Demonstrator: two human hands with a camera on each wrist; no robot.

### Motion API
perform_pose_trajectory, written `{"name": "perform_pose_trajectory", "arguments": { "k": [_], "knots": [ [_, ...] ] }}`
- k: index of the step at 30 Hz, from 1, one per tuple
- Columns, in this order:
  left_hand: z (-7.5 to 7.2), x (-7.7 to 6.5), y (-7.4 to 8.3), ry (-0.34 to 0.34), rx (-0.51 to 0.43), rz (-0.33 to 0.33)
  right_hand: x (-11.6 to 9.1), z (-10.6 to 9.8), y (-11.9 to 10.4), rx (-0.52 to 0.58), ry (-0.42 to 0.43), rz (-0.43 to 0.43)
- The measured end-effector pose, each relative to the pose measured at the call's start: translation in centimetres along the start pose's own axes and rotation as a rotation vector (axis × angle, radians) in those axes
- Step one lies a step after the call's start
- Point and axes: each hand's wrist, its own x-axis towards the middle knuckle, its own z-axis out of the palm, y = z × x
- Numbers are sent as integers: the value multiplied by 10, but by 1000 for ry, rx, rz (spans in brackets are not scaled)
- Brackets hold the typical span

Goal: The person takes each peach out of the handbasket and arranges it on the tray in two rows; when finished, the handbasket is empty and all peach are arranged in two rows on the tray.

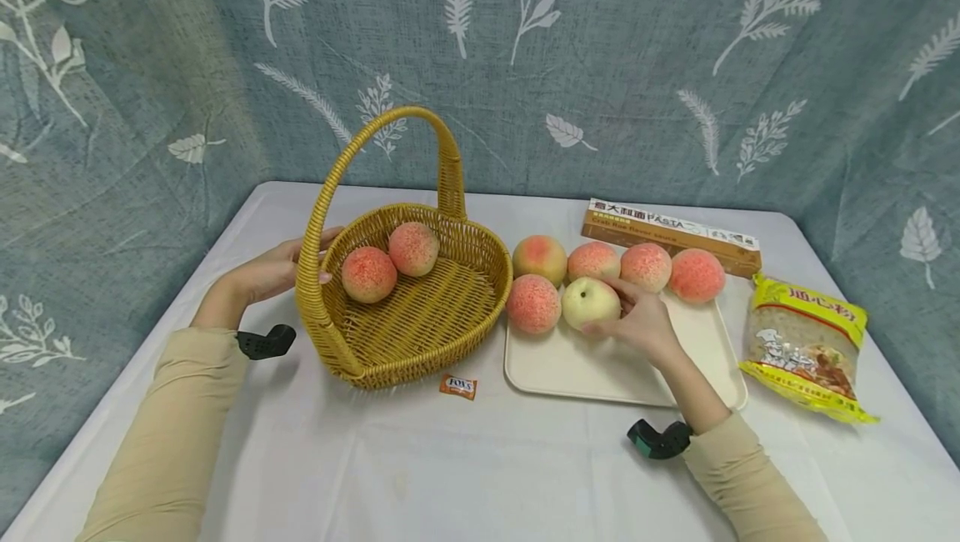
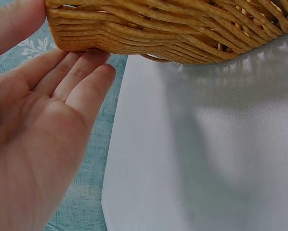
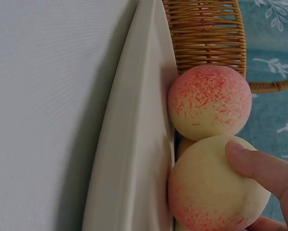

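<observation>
A golden woven basket (image 1: 431, 350) with a tall arched handle stands on the left, two pink-red peaches (image 1: 369, 274) inside. My left hand (image 1: 272, 269) holds its left side near the handle's foot. The left wrist view shows the fingers (image 2: 88, 82) against the weave, the thumb on the other side. My right hand (image 1: 643, 321) grips a pale yellow peach (image 1: 588, 305) over the cream tray (image 1: 585, 371), thumb on its near side. That peach shows a pink-speckled end in the right wrist view. Beside it sits a speckled peach (image 1: 533, 304), with several more peaches (image 1: 646, 268) lined up behind.
A brown-and-white pasta box (image 1: 671, 235) lies behind the tray. Right of the tray is a yellow-and-clear food packet (image 1: 806, 348). A small orange FOX'S wrapper (image 1: 458, 386) lies in front of the basket on the white tablecloth (image 1: 420, 467). A patterned curtain (image 1: 480, 75) hangs behind.
</observation>
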Motion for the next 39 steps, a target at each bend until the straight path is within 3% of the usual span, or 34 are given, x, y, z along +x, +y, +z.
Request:
{"name": "perform_pose_trajectory", "arguments": {
  "k": [5, 20, 29, 39],
  "knots": [
    [1, 0, 2, 3, -3, -5, 0, -1, -3, -55, 10, -1],
    [0, 0, 1, 7, -14, -17, -6, -13, -10, -58, -22, -46],
    [1, 0, 2, 6, -18, -17, -3, -16, -29, -18, -31, -42],
    [1, 0, 2, 17, -4, -28, 8, 3, -60, -12, -64, -175]
  ]
}}
